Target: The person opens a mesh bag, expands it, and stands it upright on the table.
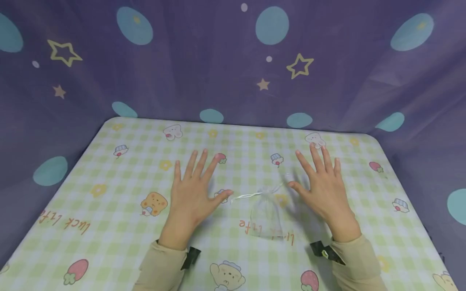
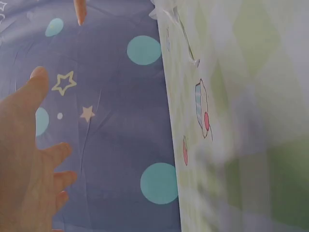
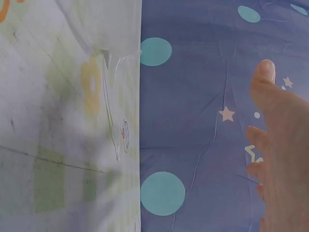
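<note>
A small sheer white drawstring pouch lies flat on the table, its gathered neck toward the far side and its ribbon ends stretched out left and right. My left hand is held to the left of the pouch, fingers spread, with the thumb near the left ribbon end. On the other side my right hand is spread as well, its thumb near the right ribbon end. Neither hand holds anything. In the right wrist view the pouch shows at the top, and its ribbon runs down from the neck.
A green-and-white checked cloth printed with cartoon figures, strawberries and flowers covers the table. Behind and beside it hangs a purple curtain with stars and blue dots. Dark straps show at both sleeve cuffs.
</note>
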`<state>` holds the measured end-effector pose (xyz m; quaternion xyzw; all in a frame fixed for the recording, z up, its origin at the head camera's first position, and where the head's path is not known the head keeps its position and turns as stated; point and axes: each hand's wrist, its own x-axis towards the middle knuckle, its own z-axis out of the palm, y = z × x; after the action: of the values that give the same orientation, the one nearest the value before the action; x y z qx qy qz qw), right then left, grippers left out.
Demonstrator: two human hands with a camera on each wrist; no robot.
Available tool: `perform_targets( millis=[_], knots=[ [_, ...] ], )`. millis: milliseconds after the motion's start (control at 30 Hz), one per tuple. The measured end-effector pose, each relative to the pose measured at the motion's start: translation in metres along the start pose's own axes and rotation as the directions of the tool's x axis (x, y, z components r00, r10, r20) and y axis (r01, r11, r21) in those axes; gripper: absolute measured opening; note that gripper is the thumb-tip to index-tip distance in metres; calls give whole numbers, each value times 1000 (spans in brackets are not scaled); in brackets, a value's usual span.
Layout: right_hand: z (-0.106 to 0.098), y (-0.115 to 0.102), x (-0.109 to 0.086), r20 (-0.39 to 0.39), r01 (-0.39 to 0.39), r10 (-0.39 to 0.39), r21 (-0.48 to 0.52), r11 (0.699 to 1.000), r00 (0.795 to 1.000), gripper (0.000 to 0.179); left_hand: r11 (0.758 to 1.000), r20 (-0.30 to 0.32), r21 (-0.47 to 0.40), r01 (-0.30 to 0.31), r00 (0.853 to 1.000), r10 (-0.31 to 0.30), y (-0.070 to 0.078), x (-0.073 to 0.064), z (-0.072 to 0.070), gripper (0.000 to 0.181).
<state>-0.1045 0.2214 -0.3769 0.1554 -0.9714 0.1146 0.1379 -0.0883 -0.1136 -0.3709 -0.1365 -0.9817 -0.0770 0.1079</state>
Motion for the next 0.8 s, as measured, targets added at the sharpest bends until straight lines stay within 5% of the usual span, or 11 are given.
perform_targets(
  millis=[800],
  knots=[
    [11, -2, 0, 31, 89, -92, 88, 992, 995, 77, 997, 41, -50, -58, 997, 60, 15, 5, 15, 90]
  ],
)
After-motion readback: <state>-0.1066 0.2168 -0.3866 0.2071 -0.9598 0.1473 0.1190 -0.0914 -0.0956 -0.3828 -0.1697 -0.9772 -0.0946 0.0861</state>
